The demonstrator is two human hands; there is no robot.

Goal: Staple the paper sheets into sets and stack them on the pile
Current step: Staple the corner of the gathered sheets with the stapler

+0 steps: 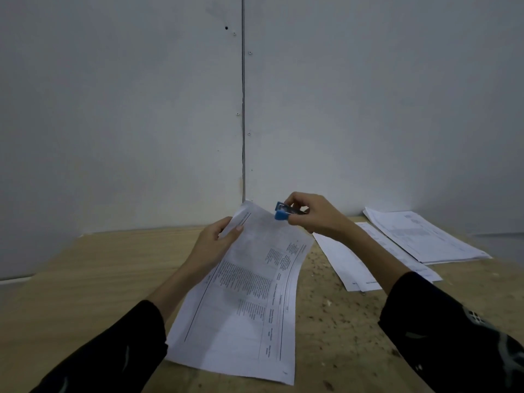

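My left hand pinches a set of printed paper sheets near its far left edge and holds it lifted and slanted above the wooden table. My right hand grips a small blue stapler just to the right of the set's far corner; its blue jaws lie at the paper's edge. Whether the jaws are round the paper I cannot tell. A pile of printed sheets lies at the far right of the table. Loose sheets lie between that pile and my right arm.
A grey panelled wall rises right behind the table, with a vertical seam in the middle. The table's right half is speckled with dark marks. Black sleeves cover both my forearms.
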